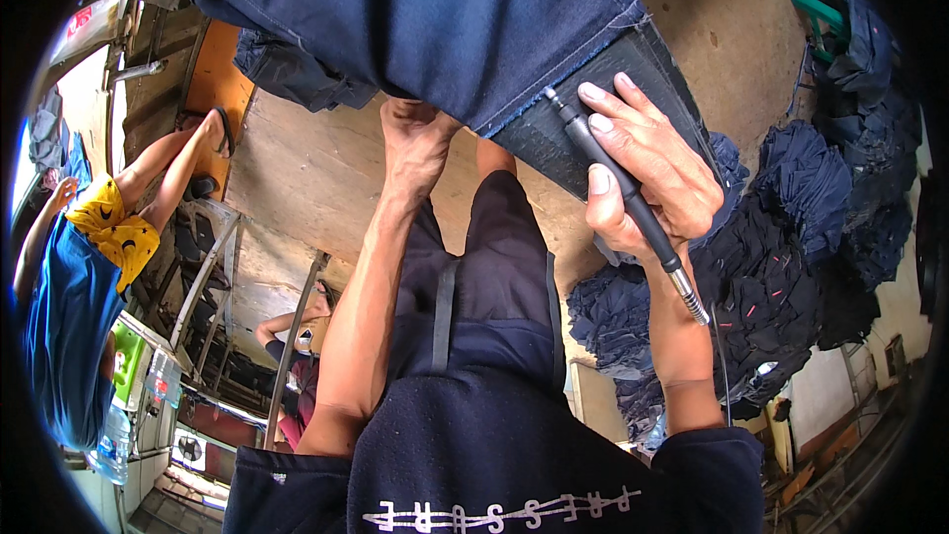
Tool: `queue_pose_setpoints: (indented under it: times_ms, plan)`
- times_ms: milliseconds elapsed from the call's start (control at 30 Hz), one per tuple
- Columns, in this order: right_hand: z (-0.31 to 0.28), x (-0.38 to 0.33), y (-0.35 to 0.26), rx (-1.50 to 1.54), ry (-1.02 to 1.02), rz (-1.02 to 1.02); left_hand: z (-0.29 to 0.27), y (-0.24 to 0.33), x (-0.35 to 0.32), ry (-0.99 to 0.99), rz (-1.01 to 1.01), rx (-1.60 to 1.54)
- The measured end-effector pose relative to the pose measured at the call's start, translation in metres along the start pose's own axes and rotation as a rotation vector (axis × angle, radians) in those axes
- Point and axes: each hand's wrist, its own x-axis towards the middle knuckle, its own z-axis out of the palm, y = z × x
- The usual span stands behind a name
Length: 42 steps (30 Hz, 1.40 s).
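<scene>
Dark blue denim jeans (425,20) spread across the top of the view, one leg drawn over a flat black board (534,129). In my right hand (657,163) is a black pen-shaped rotary grinder (633,193), fingers wrapped round its body. Its small tip touches or nearly touches the denim's hem edge, where a pale worn line shows. A cable trails from the grinder's spring end near my wrist. My left hand (417,143) is closed at the lower edge of the denim, its fingertips hidden beneath the cloth.
Heaps of dark garments (761,267) lie on the right, by a green stool (820,10). Another dark garment (297,69) lies under the denim at left. A person in yellow shorts (114,218) sits on the left near plastic bottles (114,440); another person (297,336) is lower left.
</scene>
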Motion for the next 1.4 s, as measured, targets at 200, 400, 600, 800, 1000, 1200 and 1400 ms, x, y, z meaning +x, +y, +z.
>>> queue_pose_setpoints:
  times_ms: [200, 400, 600, 800, 1000, 1200, 1400]
  plan:
    - [-0.007, 0.000, 0.000, -0.041, -0.044, 0.048, 0.002, -0.001, 0.002, -0.003, 0.007, -0.010]
    - [-0.005, 0.001, 0.002, -0.062, -0.020, 0.058, -0.001, 0.002, 0.003, -0.018, -0.009, -0.030]
    - [0.001, 0.006, 0.003, -0.043, 0.049, 0.028, 0.000, 0.005, 0.005, -0.018, -0.031, -0.005]
    - [0.000, 0.002, 0.002, -0.072, 0.061, 0.047, -0.001, 0.003, 0.005, -0.010, -0.036, -0.046]
    - [-0.008, -0.001, -0.001, -0.080, 0.073, 0.087, -0.006, 0.021, 0.002, -0.055, -0.116, 0.015]
    - [-0.036, -0.008, -0.059, -0.027, 0.663, 0.542, -0.093, 0.103, -0.012, -0.182, -0.152, -0.103]
    - [0.022, 0.002, -0.101, -0.324, 0.236, 0.204, -0.134, 0.140, 0.074, -0.118, -0.097, -0.128]
